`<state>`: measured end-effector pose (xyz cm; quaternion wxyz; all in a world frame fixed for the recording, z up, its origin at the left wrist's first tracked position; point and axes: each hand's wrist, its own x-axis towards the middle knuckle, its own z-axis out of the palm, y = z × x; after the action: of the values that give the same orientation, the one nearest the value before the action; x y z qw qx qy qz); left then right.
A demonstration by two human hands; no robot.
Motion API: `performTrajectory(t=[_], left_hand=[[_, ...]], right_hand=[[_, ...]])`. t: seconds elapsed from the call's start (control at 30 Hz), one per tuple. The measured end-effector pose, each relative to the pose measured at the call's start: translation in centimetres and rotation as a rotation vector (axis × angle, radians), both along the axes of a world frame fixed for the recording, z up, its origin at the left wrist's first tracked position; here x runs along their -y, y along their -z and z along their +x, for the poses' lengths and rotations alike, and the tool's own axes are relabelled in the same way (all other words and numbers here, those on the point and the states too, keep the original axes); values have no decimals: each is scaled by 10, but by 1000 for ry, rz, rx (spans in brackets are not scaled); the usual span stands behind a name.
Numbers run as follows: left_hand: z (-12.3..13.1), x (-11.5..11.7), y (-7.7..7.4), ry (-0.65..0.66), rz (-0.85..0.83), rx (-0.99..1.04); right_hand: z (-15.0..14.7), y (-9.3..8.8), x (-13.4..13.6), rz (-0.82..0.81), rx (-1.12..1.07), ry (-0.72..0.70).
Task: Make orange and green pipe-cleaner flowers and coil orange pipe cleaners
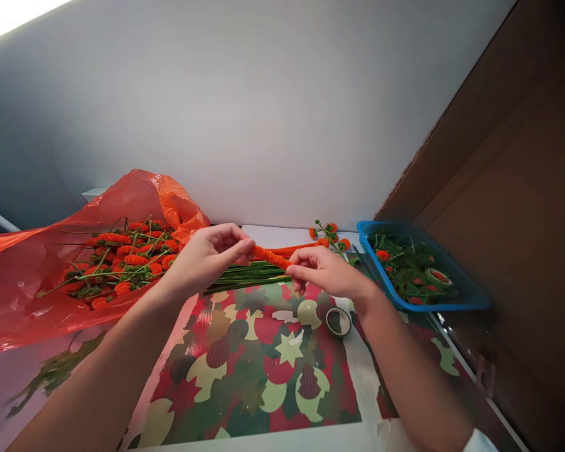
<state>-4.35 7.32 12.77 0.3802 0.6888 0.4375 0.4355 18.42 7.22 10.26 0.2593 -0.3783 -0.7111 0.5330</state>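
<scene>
Between my two hands stretches a fuzzy orange chenille stem (pixel 270 256), looking thick and twisted or coiled. My left hand (pixel 211 254) pinches its left end between thumb and fingers. The other end sits in the closed fingers of my right hand (pixel 327 271). Below and behind it lie a bundle of green stems (pixel 245 276) and some straight orange stems (pixel 289 250). A roll of dark green tape (pixel 328 328) rests on the patterned sheet (pixel 245 376), below my right hand.
At left, an open red plastic bag (pixel 23 295) holds many orange flower heads (pixel 134 259) on green stems. A blue basket (pixel 407 306) at right contains green leaves and orange pieces. A flower sprig (pixel 330 235) lies near the wall. Brown cardboard (pixel 508 188) rises at right.
</scene>
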Motion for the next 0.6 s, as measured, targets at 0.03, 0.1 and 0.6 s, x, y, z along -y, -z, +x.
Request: performTrajectory(t=[0.03,0.1,0.6], left_hand=[[2,2,0,15,-14,0],[6,5,0,0,-36,12],[13,-3,30,274,-154,379]], right_hand=[[-3,0,3,77,38,48],[-8,-1,7,225,96,133],[-33,17,5,-487,-605,-325]])
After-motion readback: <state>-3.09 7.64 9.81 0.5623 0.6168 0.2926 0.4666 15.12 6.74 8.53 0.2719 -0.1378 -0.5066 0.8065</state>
